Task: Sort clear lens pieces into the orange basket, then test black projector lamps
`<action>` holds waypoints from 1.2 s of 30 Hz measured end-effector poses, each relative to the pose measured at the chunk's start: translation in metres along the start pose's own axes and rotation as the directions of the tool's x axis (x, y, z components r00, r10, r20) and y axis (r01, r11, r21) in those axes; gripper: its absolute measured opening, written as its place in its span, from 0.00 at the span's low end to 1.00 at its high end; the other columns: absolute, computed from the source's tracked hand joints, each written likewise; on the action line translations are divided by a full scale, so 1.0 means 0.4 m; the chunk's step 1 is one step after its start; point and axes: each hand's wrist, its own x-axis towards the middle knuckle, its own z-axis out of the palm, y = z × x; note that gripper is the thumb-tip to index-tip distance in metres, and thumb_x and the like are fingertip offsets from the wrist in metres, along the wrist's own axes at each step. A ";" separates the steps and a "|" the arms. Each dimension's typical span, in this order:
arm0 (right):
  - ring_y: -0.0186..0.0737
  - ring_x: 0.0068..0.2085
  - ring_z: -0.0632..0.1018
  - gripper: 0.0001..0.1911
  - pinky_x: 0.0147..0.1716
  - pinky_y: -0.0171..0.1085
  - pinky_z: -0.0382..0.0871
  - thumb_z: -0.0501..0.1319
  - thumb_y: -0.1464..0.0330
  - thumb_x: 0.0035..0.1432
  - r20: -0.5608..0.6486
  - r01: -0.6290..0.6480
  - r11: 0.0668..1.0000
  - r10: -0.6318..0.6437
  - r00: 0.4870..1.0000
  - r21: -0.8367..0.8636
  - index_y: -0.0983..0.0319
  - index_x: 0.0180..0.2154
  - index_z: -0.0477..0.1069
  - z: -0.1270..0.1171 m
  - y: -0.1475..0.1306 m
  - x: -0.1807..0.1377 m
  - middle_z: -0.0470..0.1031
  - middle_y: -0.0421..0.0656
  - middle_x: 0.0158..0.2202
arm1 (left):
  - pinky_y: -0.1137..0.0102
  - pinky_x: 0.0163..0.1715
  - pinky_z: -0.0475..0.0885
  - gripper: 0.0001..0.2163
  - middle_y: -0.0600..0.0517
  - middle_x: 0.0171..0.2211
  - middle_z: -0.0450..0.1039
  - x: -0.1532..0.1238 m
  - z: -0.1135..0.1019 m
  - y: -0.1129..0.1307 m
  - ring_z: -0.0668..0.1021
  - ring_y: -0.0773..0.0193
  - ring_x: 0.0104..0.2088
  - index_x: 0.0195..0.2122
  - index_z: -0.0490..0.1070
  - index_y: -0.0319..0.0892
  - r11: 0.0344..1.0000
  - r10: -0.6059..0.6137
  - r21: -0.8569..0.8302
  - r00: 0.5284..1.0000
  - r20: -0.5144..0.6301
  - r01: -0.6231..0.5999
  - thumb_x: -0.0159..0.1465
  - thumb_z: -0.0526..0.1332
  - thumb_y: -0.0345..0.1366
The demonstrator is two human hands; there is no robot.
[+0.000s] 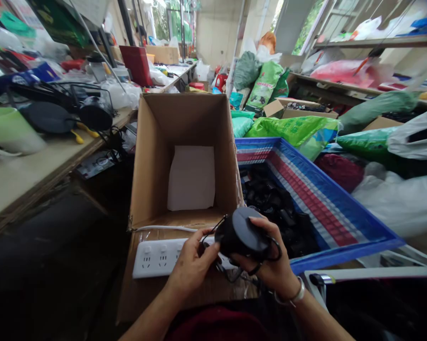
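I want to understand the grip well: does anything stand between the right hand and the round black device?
Nothing visible does: the right hand holds the round black device directly. A black cord loops beside the palm; whether any is trapped underneath cannot be seen.

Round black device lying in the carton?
No, the right hand holds the device by the near right corner of the carton.

Head-worn view, close, facing forward and down
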 end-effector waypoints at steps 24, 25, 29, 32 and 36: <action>0.32 0.25 0.67 0.28 0.24 0.33 0.65 0.64 0.64 0.45 0.295 -0.560 0.804 0.594 0.748 -0.198 0.63 0.49 0.62 -0.111 0.192 -0.170 0.68 0.38 0.29 | 0.71 0.21 0.70 0.21 0.52 0.26 0.73 0.024 -0.102 -0.006 0.75 0.66 0.23 0.49 0.61 0.39 0.977 -0.062 -0.207 0.997 -0.035 0.054 0.54 0.61 0.34; 0.32 0.25 0.67 0.26 0.25 0.34 0.65 0.64 0.64 0.45 0.257 -0.544 0.810 0.585 0.769 -0.218 0.63 0.47 0.62 -0.099 0.200 -0.172 0.68 0.39 0.30 | 0.71 0.22 0.71 0.21 0.52 0.26 0.74 0.024 -0.103 -0.005 0.75 0.66 0.23 0.49 0.60 0.40 0.977 -0.058 -0.205 0.998 -0.019 0.053 0.54 0.61 0.33; 0.39 0.34 0.72 0.21 0.35 0.38 0.67 0.61 0.67 0.49 0.288 -0.464 0.859 0.511 0.810 -0.218 0.61 0.46 0.61 -0.084 0.224 -0.166 0.71 0.41 0.35 | 0.69 0.23 0.72 0.22 0.51 0.27 0.74 0.025 -0.097 -0.008 0.75 0.65 0.24 0.50 0.60 0.40 0.973 -0.046 -0.222 0.998 0.050 0.056 0.54 0.61 0.32; 0.39 0.34 0.72 0.10 0.34 0.37 0.66 0.56 0.64 0.54 0.310 -0.424 0.862 0.498 0.810 -0.276 0.62 0.38 0.64 -0.112 0.220 -0.153 0.70 0.41 0.31 | 0.68 0.24 0.72 0.22 0.50 0.28 0.75 0.027 -0.098 -0.005 0.76 0.64 0.24 0.50 0.60 0.40 0.971 -0.037 -0.235 0.997 0.067 0.052 0.54 0.61 0.32; 0.33 0.24 0.66 0.17 0.23 0.32 0.60 0.53 0.60 0.57 0.193 -0.388 0.814 0.504 0.842 -0.433 0.62 0.20 0.61 -0.162 0.169 -0.121 0.62 0.38 0.20 | 0.67 0.22 0.73 0.22 0.52 0.26 0.74 0.029 -0.120 0.014 0.76 0.63 0.23 0.48 0.62 0.41 0.945 -0.032 -0.326 0.999 -0.008 0.027 0.51 0.63 0.31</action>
